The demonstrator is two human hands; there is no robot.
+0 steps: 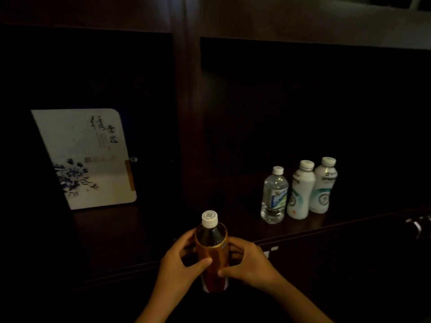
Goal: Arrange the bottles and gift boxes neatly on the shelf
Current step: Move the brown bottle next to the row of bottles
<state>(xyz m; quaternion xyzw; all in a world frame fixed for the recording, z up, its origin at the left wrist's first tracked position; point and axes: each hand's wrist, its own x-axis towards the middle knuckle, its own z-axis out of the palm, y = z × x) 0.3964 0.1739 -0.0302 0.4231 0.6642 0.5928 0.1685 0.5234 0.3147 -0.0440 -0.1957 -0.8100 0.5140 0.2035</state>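
Dark wooden shelf [303, 231] with two compartments. Left compartment: upright white gift box [84, 159] bearing blue floral print and brush calligraphy, not legible. Right compartment: clear water bottle [274, 197] and two white bottles [300, 191] [324, 186] in a touching row; labels blurred. Foreground: tea bottle [211, 250], white cap, orange label, gripped upright by left hand [179, 259] and right hand [247, 262], fingers curled round it.
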